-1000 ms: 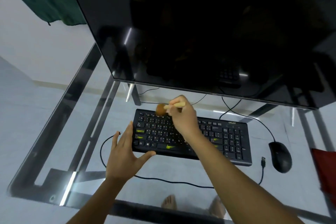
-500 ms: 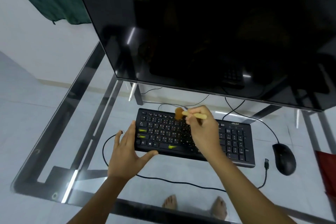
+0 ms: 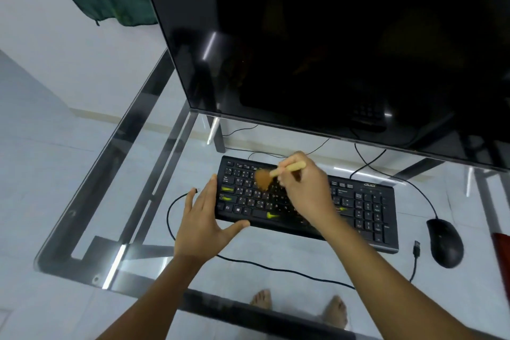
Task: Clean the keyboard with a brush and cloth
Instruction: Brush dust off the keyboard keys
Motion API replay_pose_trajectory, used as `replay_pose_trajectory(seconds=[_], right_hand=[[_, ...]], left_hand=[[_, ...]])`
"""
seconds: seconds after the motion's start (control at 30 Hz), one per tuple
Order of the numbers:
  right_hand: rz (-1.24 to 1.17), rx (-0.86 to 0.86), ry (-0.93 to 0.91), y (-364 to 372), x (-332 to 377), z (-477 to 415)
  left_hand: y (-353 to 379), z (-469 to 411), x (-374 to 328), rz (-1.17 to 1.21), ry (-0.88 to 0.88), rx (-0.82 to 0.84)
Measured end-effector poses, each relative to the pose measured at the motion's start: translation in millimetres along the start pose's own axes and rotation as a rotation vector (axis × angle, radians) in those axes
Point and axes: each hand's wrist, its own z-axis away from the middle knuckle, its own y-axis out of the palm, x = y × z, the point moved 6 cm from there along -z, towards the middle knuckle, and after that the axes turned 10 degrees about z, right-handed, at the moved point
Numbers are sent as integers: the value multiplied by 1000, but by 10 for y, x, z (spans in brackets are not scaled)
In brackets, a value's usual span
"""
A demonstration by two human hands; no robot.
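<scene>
A black keyboard (image 3: 364, 210) with a few yellow-green marks lies on the glass desk (image 3: 116, 174). My right hand (image 3: 306, 190) grips a small brush (image 3: 276, 175) by its pale wooden handle. Its brown bristles are blurred and lie on the letter keys in the upper left part of the keyboard. My left hand (image 3: 204, 221) rests flat with straight fingers against the keyboard's left end, thumb along its front edge. A red cloth (image 3: 503, 254) shows at the right edge of the view.
A large dark monitor (image 3: 331, 50) stands right behind the keyboard. A black mouse (image 3: 445, 243) sits to its right, and a loose USB plug (image 3: 416, 248) lies between them. A black cable (image 3: 276, 268) loops across the glass in front. Bare feet show below the desk.
The brush head has swept from the keyboard's top row down and left onto the letter keys. My left hand has stayed at the keyboard's left end.
</scene>
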Motion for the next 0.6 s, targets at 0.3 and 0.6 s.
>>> replay_pose_trajectory(seconds=[0.3,0.6], right_hand=[[-129,-91,30,31,184,-275],[152,96,-147,16,123,-140]], left_hand=[[-53,-5,-70,14,9,-14],[-14,-12,-6,0,3,13]])
